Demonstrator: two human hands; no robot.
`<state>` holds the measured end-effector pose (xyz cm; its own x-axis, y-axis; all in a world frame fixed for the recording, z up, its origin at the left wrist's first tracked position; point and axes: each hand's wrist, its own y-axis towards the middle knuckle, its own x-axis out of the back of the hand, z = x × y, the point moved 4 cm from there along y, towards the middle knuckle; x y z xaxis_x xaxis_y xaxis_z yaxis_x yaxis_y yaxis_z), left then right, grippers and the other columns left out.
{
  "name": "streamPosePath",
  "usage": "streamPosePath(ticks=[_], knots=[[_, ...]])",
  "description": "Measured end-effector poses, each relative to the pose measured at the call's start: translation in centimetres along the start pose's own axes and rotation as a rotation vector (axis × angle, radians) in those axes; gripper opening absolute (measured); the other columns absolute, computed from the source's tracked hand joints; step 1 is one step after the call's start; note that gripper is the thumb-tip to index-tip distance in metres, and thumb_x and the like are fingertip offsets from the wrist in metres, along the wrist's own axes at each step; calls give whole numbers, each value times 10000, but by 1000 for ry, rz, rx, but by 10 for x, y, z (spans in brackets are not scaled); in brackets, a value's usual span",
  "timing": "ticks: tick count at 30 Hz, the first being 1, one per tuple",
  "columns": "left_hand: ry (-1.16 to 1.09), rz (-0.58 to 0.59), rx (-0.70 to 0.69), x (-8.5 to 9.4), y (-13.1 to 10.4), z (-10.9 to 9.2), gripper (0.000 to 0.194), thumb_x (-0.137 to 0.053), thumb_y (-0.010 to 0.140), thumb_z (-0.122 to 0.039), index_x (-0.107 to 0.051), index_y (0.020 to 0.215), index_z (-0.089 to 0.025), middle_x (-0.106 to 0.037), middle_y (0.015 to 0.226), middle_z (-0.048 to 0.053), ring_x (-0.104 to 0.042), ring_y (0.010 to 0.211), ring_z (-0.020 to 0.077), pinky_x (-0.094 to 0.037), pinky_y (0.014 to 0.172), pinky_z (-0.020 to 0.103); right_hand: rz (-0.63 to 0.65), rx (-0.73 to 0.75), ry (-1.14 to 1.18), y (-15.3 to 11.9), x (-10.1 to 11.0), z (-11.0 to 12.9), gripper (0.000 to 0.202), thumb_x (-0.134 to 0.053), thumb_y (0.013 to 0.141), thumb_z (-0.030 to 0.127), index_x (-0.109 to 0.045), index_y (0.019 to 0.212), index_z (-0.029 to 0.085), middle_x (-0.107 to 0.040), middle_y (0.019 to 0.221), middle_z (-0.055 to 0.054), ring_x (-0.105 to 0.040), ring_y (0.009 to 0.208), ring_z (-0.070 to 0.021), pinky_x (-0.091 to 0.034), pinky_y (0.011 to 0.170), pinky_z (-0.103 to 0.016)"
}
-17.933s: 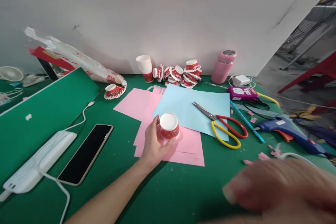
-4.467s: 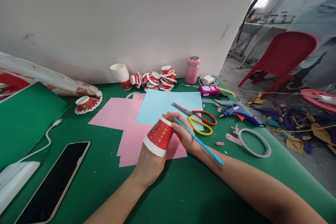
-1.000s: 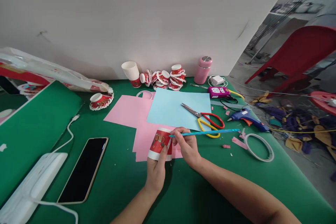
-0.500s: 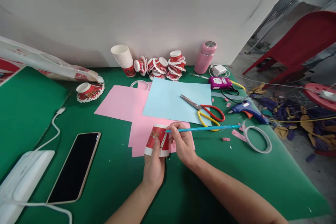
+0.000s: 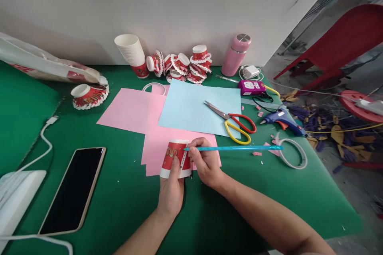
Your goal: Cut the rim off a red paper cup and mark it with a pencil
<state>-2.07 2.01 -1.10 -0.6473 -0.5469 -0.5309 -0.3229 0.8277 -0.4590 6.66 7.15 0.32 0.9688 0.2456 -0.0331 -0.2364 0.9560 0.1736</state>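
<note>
My left hand (image 5: 171, 195) grips a red and white paper cup (image 5: 171, 152) from below, thumb across its front. The cup is slightly tilted, narrower end uppermost, with a gold pattern and a pale printed strip on its side. In my right hand (image 5: 206, 163), a long blue pencil (image 5: 239, 148) is pinched near its tip and points left. Its tip meets the cup's side, or nearly so; I cannot tell whether it touches. Behind the cup lie pink paper sheets (image 5: 128, 109) and a light blue sheet (image 5: 191, 109), with red-and-yellow-handled scissors (image 5: 227, 117) on the blue one.
Stacked paper cups (image 5: 133, 57), several fringed cups (image 5: 179, 63) and a pink flask (image 5: 236, 55) line the wall. Right are a glue gun (image 5: 283, 120), a tape roll (image 5: 303, 155) and a purple box (image 5: 251, 87). Left are a phone (image 5: 73, 191) and another fringed cup (image 5: 89, 95).
The camera view has shifted a little. The cup and both hands appear slightly further left, and the pencil lies closer to level. Both hands keep their holds.
</note>
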Motion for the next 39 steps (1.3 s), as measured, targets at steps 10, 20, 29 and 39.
streamPosePath(ticks=[10,20,29,39], knots=[[30,11,-3,2,0,3,336,-690,670,-408,-666,943,-212,-682,888,27,-637,876,216,-497,782,328,17,86,-80,-5,2,3,175,-432,903,368,-483,885,202,-500,711,1,-450,567,-102,-390,498,-222],[71,42,-3,5,0,5,323,-697,674,-383,-668,957,-230,-683,976,27,-631,919,210,-501,786,312,6,122,-40,-7,2,6,142,-437,907,336,-492,900,205,-513,726,-2,-468,583,-104,-404,526,-231],[-3,46,50,0,3,-1,240,-693,687,-250,-684,924,-216,-711,922,14,-650,899,189,-513,768,266,-88,91,64,-4,7,-1,195,-431,908,372,-532,965,215,-507,665,16,-480,544,-103,-430,510,-236],[-336,239,338,9,19,-16,273,-447,844,-244,-684,940,-148,-725,959,74,-667,907,178,-508,817,260,-37,-45,237,10,13,0,306,-562,821,432,-495,1045,235,-552,1200,-74,-526,1108,-217,-444,913,-392]])
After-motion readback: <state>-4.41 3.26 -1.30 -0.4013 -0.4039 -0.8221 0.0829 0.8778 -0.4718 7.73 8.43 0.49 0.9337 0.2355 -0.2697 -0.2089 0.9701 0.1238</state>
